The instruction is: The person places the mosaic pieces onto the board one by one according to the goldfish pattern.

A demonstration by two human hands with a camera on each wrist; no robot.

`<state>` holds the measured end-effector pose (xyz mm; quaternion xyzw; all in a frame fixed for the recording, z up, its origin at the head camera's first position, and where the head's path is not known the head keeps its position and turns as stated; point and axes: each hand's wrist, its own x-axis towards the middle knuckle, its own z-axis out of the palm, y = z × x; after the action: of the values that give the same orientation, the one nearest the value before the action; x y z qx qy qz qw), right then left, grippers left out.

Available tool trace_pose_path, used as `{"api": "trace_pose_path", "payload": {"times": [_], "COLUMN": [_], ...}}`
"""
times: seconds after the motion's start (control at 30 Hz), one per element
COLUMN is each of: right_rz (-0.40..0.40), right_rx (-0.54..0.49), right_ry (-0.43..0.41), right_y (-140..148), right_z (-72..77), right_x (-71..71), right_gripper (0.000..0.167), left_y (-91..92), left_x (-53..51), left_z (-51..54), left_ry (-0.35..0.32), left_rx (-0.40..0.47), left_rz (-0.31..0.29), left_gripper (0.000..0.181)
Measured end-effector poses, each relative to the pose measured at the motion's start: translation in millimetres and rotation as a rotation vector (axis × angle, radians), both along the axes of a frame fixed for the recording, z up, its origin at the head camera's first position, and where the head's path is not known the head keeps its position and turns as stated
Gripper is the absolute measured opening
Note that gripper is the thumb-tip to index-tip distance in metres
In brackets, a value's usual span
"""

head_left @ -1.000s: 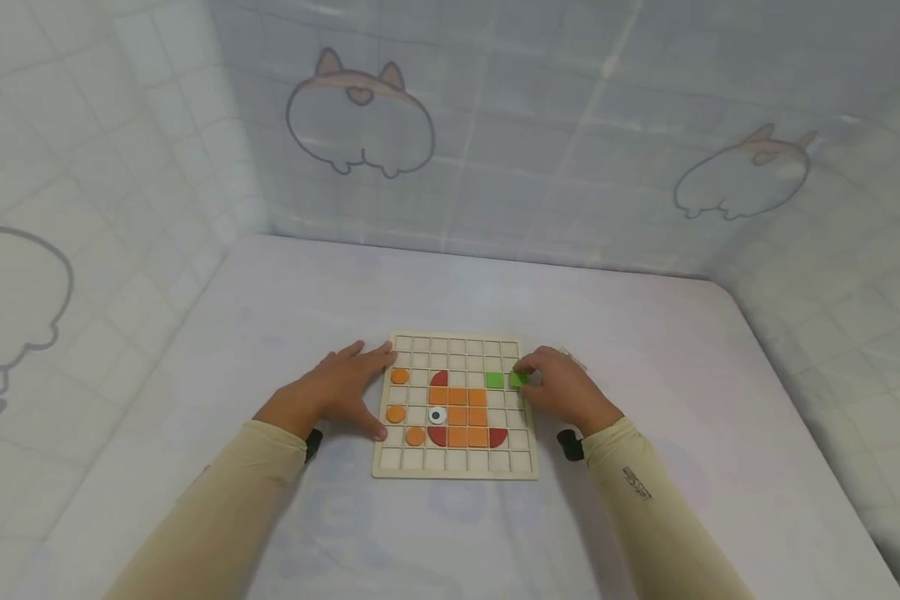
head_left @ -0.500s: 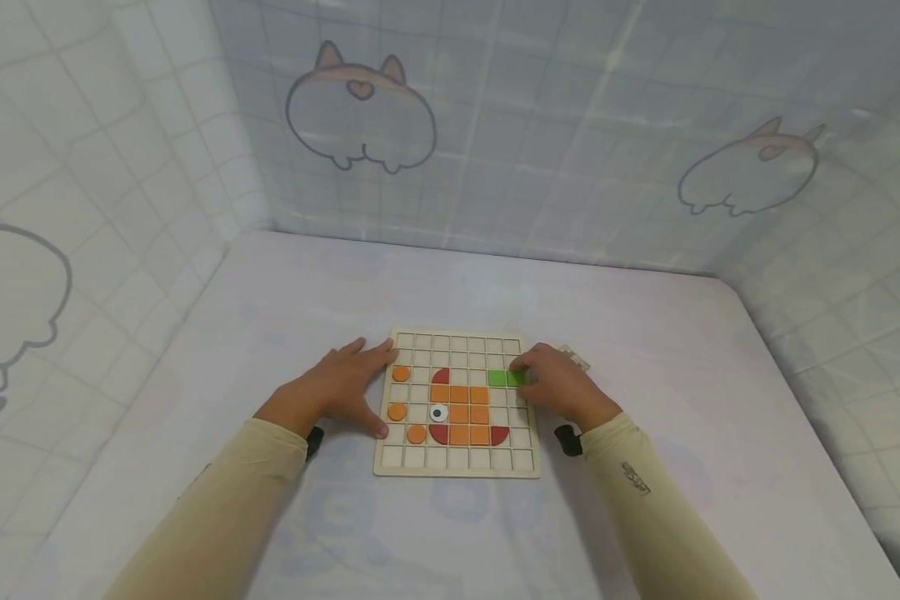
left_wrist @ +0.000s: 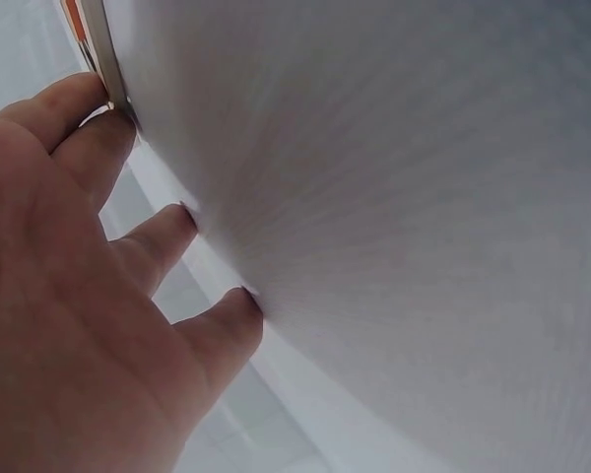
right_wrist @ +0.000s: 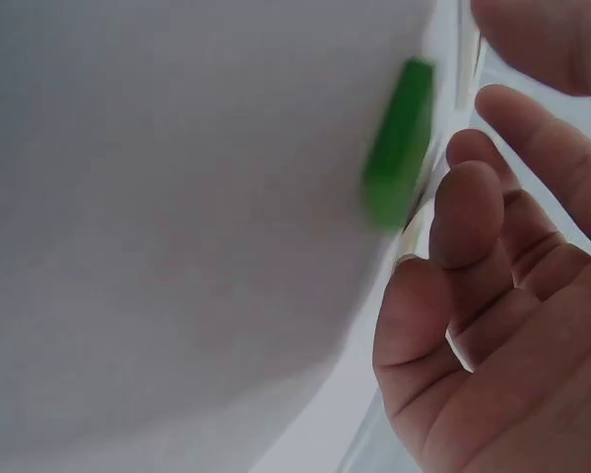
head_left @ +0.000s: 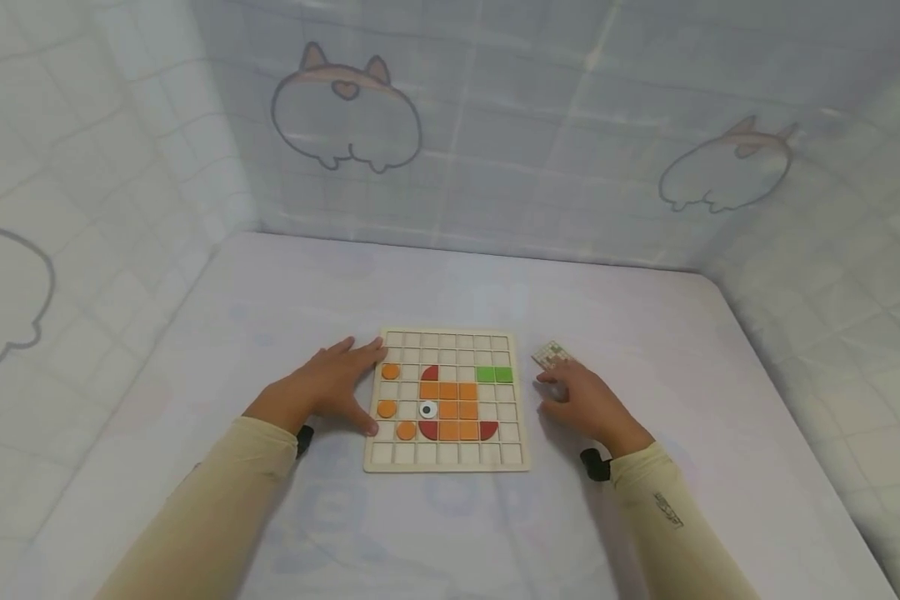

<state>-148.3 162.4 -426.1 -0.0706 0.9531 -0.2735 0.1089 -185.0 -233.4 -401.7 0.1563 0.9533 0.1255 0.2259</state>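
A pale wooden grid board (head_left: 408, 458) lies on the table. It carries orange squares (head_left: 448, 410), orange discs (head_left: 386, 409), red quarter-round pieces (head_left: 488, 430), a white eye disc (head_left: 427, 409) and two adjoining green squares (head_left: 494, 375). My left hand (head_left: 322, 387) touches the board's left edge, thumb and fingers spread. To the right of the board, my right hand (head_left: 588, 404) is over the table with loosely bent fingers, gripping nothing. Beside those fingers, the right wrist view shows a blurred green block (right_wrist: 399, 148), hidden in the head view.
A small card with a printed grid pattern (head_left: 551, 353) lies just beyond the right hand, partly covered by it. White patterned cloth walls (head_left: 480, 167) rise behind the table (head_left: 330, 275) and at both sides.
My right hand has let go of the second green square, now flat beside the first, and moved right off the board. More of the card shows. My left hand stays on the board's edge.
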Motion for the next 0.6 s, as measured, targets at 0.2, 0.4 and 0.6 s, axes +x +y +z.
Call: {"api": "trace_pose_path", "payload": {"times": [0.2, 0.4, 0.6], "right_rz": [-0.038, -0.087, -0.074], "right_rx": [-0.049, -0.044, -0.038], "right_ry": [0.012, -0.033, -0.019], "right_y": [18, 28, 31], "right_z": [-2.9, -4.0, -3.6], "right_x": [9.4, 15.2, 19.5], "right_gripper": [0.045, 0.045, 0.030], "left_y": [-0.1, -2.3, 0.2], "left_x": [-0.2, -1.1, -3.7], "left_z": [2.4, -0.3, -0.5], "left_ry": [-0.015, -0.010, -0.010], "left_rx": [-0.001, 0.002, 0.000], "left_rz": [0.024, 0.046, 0.028], "left_gripper": [0.129, 0.132, 0.133]}}
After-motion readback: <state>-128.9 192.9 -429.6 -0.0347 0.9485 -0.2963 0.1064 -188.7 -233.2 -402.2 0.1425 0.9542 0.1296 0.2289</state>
